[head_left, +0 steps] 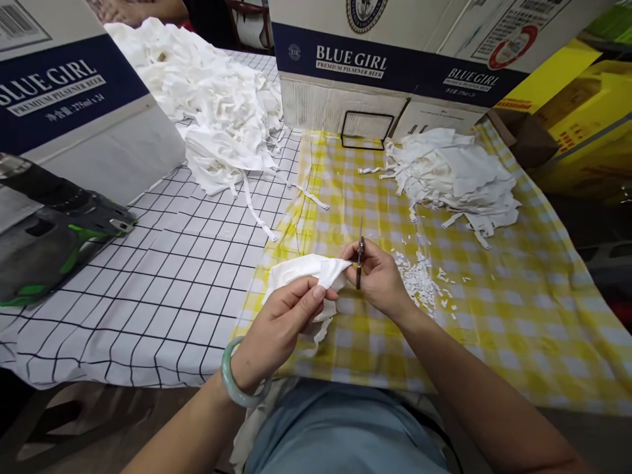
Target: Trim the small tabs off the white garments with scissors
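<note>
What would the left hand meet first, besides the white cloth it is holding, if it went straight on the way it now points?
Most likely the right hand, close ahead of the left hand at the tip of the white cloth; exact depth is unclear.

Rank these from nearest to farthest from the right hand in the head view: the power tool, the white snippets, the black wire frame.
From the right hand:
1. White snippets: just to its right.
2. Black wire frame: beyond it, by the carton.
3. Power tool: far left side.
</note>
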Tool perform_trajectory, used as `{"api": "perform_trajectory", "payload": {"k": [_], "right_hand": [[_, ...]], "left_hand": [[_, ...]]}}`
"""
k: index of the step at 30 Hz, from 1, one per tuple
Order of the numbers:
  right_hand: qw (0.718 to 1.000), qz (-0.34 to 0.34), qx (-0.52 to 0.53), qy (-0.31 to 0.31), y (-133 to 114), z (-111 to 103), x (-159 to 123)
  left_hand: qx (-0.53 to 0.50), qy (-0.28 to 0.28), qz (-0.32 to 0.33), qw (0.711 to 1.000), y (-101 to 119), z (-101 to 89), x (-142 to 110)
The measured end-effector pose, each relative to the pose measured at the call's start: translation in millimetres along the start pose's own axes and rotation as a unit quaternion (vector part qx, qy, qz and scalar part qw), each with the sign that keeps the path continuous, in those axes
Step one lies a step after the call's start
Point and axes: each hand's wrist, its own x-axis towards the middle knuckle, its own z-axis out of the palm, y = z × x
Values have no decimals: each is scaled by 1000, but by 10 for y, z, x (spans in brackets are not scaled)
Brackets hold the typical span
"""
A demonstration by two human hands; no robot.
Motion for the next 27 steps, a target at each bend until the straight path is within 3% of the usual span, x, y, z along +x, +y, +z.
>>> {"api": "perform_trajectory", "payload": {"k": [3,5,8,11,13,16,27], "right_hand": [[997,60,43,11,87,130,-144],[989,110,97,7,156,251,-281],[985,124,114,-20,188,292,-473],[996,61,-49,-43,104,75,-593],[983,26,-171,-58,33,-130,-640],[960,20,-268,-79,-22,-355,-694],[950,51,-298,-77,13,-541,-767]], "left_hand": [[99,75,164,979,8,71,61],[81,110,223,965,-26,143,128],[-37,102,167,980,-140,251,229],[-68,92,128,985,-270,333,275],[-39,84,127,988,-337,377,276],[-5,55,107,993,-405,442,270],[90,2,159,983,-524,614,367]]}}
